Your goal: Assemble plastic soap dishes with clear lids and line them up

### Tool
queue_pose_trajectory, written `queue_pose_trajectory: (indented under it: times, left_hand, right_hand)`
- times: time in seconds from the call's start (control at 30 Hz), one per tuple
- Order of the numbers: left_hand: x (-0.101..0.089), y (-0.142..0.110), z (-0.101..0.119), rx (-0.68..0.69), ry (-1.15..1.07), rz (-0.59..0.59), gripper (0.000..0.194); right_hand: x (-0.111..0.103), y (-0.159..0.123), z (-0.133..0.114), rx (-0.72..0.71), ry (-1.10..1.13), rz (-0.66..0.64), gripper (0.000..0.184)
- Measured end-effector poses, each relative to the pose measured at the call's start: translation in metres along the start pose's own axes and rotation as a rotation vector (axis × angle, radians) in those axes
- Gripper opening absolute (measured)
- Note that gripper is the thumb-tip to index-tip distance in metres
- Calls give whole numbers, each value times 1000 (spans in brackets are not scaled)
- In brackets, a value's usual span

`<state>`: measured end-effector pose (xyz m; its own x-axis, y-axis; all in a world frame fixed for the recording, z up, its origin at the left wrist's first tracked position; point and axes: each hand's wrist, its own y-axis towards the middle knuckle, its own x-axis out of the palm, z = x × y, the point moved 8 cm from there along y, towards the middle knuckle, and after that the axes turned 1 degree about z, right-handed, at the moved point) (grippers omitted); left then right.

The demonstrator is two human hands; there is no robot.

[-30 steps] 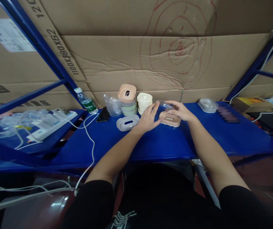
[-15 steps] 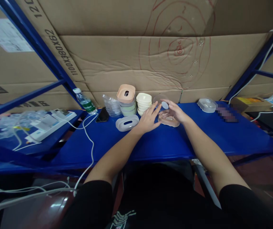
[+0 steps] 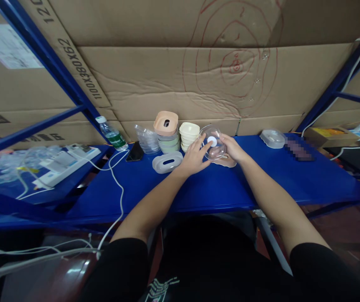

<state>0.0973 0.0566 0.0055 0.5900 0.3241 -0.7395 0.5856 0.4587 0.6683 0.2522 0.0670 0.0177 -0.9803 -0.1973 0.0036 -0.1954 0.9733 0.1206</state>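
Right hand (image 3: pixel 232 149) curled round one edge, a worker holds a clear plastic cover (image 3: pixel 215 151) bearing a white disc (image 3: pixel 212 141), tipped up above a blue tabletop (image 3: pixel 214 188). The left hand (image 3: pixel 196 156), fingers parted, meets the opposite edge with its index fingertip at the disc; whether it bears any weight cannot be told.

The cover looks light and thin-walled, likely springy rather than soft, and its glossy surface may prove slick under bare fingertips. It would probably survive a drop, though a hard squeeze could flex or crease it. The rim appears the surest hold, taken from two opposite sides, leaving the broad clear face free of pressure.

Just below, partly hidden by the cover and the right hand, lies a peach slotted dish (image 3: pixel 228 161), which looks the stiffer piece. Left of the hands, a grey slotted dish (image 3: pixel 167 167) rests near the forearm. Behind stand cream dishes (image 3: pixel 190 136), a taller stack of peach, grey and green dishes (image 3: pixel 169 145) and nested clear covers (image 3: pixel 148 140), with a dark phone (image 3: pixel 135 152) and a green-labelled bottle (image 3: pixel 115 137) farther left. Another clear cover (image 3: pixel 273 139) sits well apart at right.
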Motion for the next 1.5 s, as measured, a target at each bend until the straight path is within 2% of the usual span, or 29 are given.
queue_pose_trajectory:
  times: [0.4,0.57,0.8,0.87,0.93,1.0,1.07,1.17,1.3,1.5]
  left_hand:
    - [-10,3,5,-78,76,-20,70]
    - [-10,3,4,-112,88,-28,76]
    - [-8,3,1,-135,57,-94,83]
    - [-8,2,4,-115,59,-110,95]
    - [-12,3,6,-74,60,-61,114]
    - [-17,5,4,-80,87,-12,101]
    - [-18,5,2,-89,107,-21,89]
    - [-20,2,3,-84,95,-58,87]
    - [-31,4,10,-66,96,16,64]
    - [-43,9,10,-142,70,69,37]
  right_hand:
    - [1,3,8,24,14,-6,52]
    - [3,2,6,13,-28,-22,60]
    - [5,1,2,-59,-145,12,59]
    - [8,1,1,-99,-208,4,59]
    - [10,2,-1,-144,-229,14,56]
    - [12,3,-3,-156,-237,18,57]
    - [15,1,-3,-141,-241,14,59]
    - [16,-4,-2,-123,-237,9,65]
    - [9,-4,-4,-148,-213,33,69]
    - [4,0,-5,-153,-165,55,84]
